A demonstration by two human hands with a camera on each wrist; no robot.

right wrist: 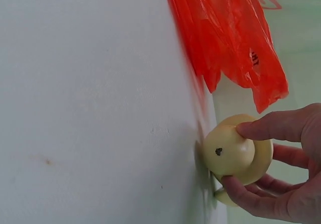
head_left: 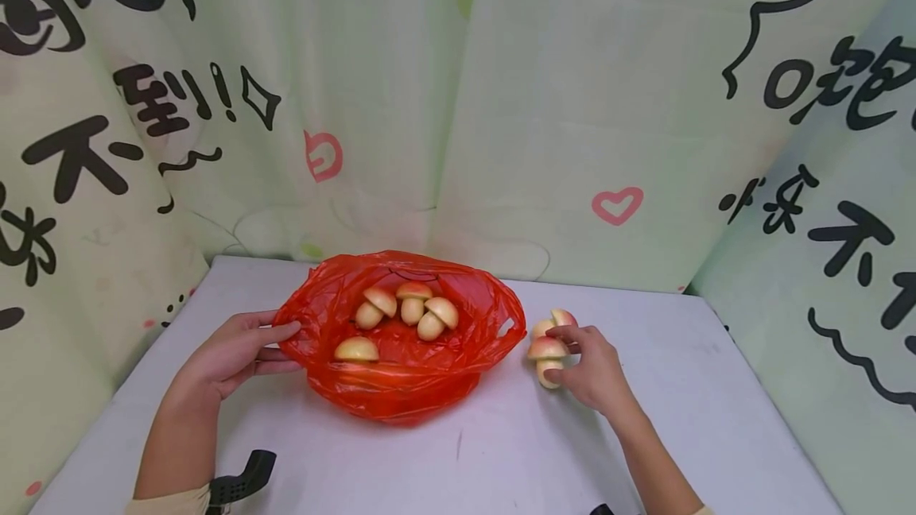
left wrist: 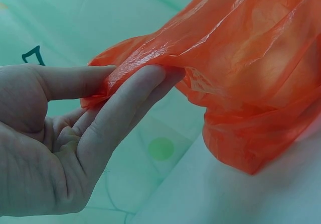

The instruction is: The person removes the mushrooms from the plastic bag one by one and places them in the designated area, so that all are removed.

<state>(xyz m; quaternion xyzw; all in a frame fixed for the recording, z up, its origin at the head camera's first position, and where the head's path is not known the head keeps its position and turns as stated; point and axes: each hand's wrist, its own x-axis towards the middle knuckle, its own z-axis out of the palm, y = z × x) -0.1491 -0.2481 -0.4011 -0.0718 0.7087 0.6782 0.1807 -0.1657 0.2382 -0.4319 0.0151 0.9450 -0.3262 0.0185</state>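
Note:
A red plastic bag (head_left: 429, 400) sits with its mouth spread wide on the table, several toy mushrooms (head_left: 413, 300) inside it. My left hand (head_left: 239, 348) pinches the bag's left rim between thumb and fingers, as the left wrist view also shows. To the right of the bag, my right hand (head_left: 590, 368) grips a toy mushroom (head_left: 548, 348) with a reddish cap and pale stem. In the right wrist view this mushroom's stem end (right wrist: 228, 151) faces the camera, with a dark mark on it. Just behind it lies another mushroom (head_left: 564, 317), partly hidden.
The white table (head_left: 401, 467) runs up to a pale green curtain (head_left: 572, 102) at the back and sides, printed with black characters and pink hearts. A black strap mount (head_left: 243, 483) is on the left wrist.

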